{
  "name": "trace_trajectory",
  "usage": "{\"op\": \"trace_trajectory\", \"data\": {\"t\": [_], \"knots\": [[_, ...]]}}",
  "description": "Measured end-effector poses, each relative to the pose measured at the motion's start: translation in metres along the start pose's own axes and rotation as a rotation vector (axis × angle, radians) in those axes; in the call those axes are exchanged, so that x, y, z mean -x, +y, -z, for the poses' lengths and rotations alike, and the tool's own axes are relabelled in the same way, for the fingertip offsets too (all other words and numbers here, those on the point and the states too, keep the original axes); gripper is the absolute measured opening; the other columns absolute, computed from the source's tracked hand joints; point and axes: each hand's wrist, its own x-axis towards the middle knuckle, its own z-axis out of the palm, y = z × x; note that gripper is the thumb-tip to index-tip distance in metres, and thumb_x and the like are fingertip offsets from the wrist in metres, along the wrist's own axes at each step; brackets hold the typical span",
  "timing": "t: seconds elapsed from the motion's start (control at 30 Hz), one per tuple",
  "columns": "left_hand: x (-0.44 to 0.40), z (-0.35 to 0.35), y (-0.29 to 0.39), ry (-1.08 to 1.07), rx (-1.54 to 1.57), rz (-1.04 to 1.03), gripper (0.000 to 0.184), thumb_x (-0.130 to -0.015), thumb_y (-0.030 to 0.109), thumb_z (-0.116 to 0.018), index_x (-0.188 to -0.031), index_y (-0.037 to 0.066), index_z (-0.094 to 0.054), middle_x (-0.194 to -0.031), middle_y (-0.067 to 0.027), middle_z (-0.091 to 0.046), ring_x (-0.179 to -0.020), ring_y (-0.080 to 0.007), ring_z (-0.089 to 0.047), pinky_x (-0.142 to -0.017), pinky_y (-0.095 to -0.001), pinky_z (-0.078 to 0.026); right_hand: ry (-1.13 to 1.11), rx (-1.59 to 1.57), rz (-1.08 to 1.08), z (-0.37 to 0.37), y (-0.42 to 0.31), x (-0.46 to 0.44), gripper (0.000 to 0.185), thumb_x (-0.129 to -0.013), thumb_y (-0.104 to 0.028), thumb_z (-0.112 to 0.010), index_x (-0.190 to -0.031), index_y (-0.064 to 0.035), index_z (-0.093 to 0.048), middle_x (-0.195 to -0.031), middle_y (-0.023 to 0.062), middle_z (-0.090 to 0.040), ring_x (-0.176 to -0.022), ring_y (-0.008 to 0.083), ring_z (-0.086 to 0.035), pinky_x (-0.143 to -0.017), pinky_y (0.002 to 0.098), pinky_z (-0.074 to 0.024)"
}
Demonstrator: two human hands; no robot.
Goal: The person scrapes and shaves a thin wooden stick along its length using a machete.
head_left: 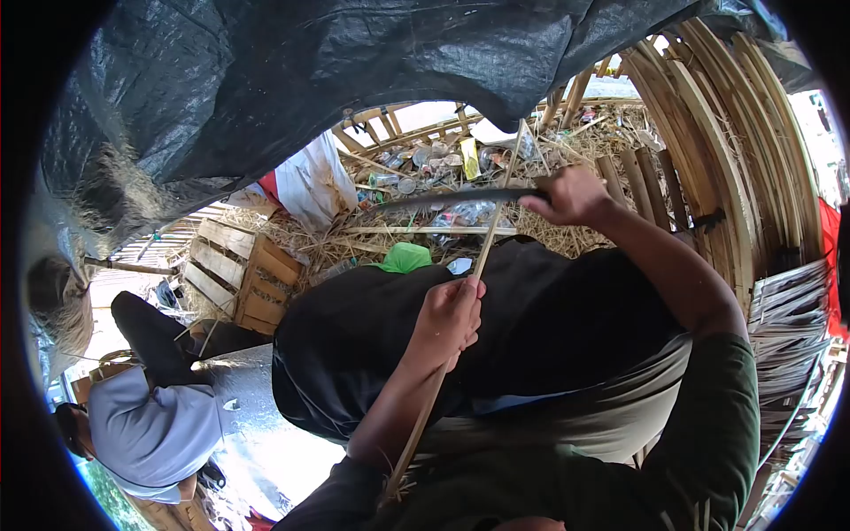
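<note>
My left hand (pixel 450 320) is closed round a long, thin bamboo strip (pixel 488 243), which slants from beside my chest up to the hanging tarp. In my right hand (pixel 574 196) is the handle of a machete (pixel 443 200) with a long, dark, slightly curved blade. The blade points left and crosses the strip well above my left hand. Whether its edge touches the strip I cannot tell. Both hands are over my lap, where dark trousers (pixel 372 327) cover my legs.
A dark tarp (pixel 354 62) hangs overhead. Shavings and plastic litter (pixel 425 164) cover the ground ahead. A wooden crate (pixel 266 283) stands left, near a seated person in a grey shirt (pixel 155 429). Bamboo slats (pixel 735 150) and bundled strips (pixel 788 310) are on the right.
</note>
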Motion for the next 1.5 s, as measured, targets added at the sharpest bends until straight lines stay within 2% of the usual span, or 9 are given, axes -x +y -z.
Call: {"op": "trace_trajectory", "data": {"t": [0.17, 0.27, 0.57, 0.83, 0.9, 0.97, 1.17, 1.33, 1.5], "knots": [[0.008, -0.004, 0.002, -0.019, 0.027, 0.006, 0.024, -0.106, 0.028, -0.047, -0.093, 0.008, -0.051, -0.051, 0.0056, -0.035, -0.038, -0.0027, -0.027, -0.037, -0.0208, -0.021, -0.219, 0.112, -0.333, -0.012, 0.034, -0.019, 0.057, -0.093, -0.061, -0.054, -0.083, -0.0071, -0.07, -0.059, 0.0105, -0.061, -0.051, 0.027, -0.062, -0.048, 0.0404, -0.0499], [0.003, -0.002, 0.0, -0.026, 0.067, 0.026, 0.025, -0.106, 0.029, -0.047, -0.093, 0.009, -0.051, -0.051, 0.0058, -0.034, -0.038, -0.0026, -0.027, -0.037, -0.0208, -0.021, 0.317, 0.23, -0.093, -0.065, 0.069, 0.002, 0.063, -0.091, -0.069, -0.051, -0.079, -0.0087, -0.068, -0.063, 0.0137, -0.063, -0.049, 0.0236, -0.061, -0.047, 0.0379, -0.0481], [0.014, -0.002, 0.015, -0.062, 0.128, 0.066, 0.027, -0.106, 0.034, -0.045, -0.093, 0.011, -0.051, -0.05, 0.0072, -0.032, -0.038, -0.0024, -0.025, -0.038, -0.0202, -0.02, -0.006, 0.041, -0.355, -0.025, 0.075, -0.008, 0.055, -0.096, -0.058, -0.051, -0.083, -0.0081, -0.072, -0.055, 0.0128, -0.06, -0.053, 0.0296, -0.063, -0.054, 0.0444, -0.0519], [0.017, -0.012, 0.011, -0.08, 0.119, 0.098, 0.027, -0.107, 0.034, -0.043, -0.091, 0.012, -0.049, -0.05, 0.0073, -0.032, -0.038, -0.0027, -0.025, -0.038, -0.0206, -0.02, 0.058, -0.024, 0.064, -0.016, 0.067, 0.003, 0.052, -0.094, -0.055, -0.058, -0.081, -0.0071, -0.07, -0.057, 0.0115, -0.06, -0.05, 0.0266, -0.062, -0.049, 0.0395, -0.0499], [0.019, -0.012, 0.009, -0.084, 0.106, 0.097, 0.027, -0.107, 0.033, -0.043, -0.091, 0.012, -0.049, -0.05, 0.0072, -0.032, -0.038, -0.0029, -0.025, -0.038, -0.0207, -0.02, 0.401, 0.352, -0.087, -0.023, 0.065, -0.001, 0.056, -0.094, -0.059, -0.054, -0.082, -0.0065, -0.07, -0.066, 0.0152, -0.065, -0.057, 0.0285, -0.066, -0.056, 0.0442, -0.0525], [0.019, -0.014, 0.006, -0.089, 0.084, 0.087, 0.027, -0.107, 0.033, -0.043, -0.091, 0.012, -0.049, -0.05, 0.007, -0.032, -0.038, -0.003, -0.025, -0.038, -0.0208, -0.02, -0.094, 0.027, -0.557, -0.008, 0.08, -0.014, 0.056, -0.094, -0.058, -0.055, -0.083, -0.0055, -0.07, -0.065, 0.0151, -0.064, -0.059, 0.0304, -0.066, -0.059, 0.0454, -0.0527], [0.017, -0.017, 0.007, -0.068, 0.041, 0.061, 0.027, -0.106, 0.032, -0.044, -0.091, 0.01, -0.05, -0.05, 0.0065, -0.033, -0.037, -0.0032, -0.024, -0.037, -0.021, -0.02, 0.006, -0.019, -0.003, 0.004, 0.077, 0.014, 0.053, -0.094, -0.054, -0.055, -0.08, -0.0057, -0.071, -0.059, 0.0151, -0.061, -0.059, 0.0356, -0.065, -0.06, 0.046, -0.0538], [0.017, -0.009, 0.002, -0.026, -0.119, -0.045, 0.029, -0.106, 0.029, -0.045, -0.089, 0.007, -0.052, -0.051, 0.0056, -0.038, -0.038, -0.0028, -0.032, -0.036, -0.0208, -0.027, 0.034, 0.044, -0.334, -0.015, 0.074, -0.008, 0.055, -0.097, -0.055, -0.051, -0.081, -0.0064, -0.071, -0.056, 0.0154, -0.059, -0.057, 0.0353, -0.065, -0.059, 0.0468, -0.0532], [0.015, -0.001, 0.007, 0.053, -0.29, -0.052, 0.031, -0.105, 0.03, -0.046, -0.087, 0.006, -0.055, -0.054, 0.0048, -0.043, -0.04, -0.0031, -0.04, -0.036, -0.0206, -0.034, 0.156, -0.032, 0.093, -0.014, 0.054, 0.004, 0.051, -0.095, -0.051, -0.058, -0.071, -0.0083, -0.07, -0.053, 0.0132, -0.057, -0.049, 0.0328, -0.06, -0.047, 0.0431, -0.0479]]}}
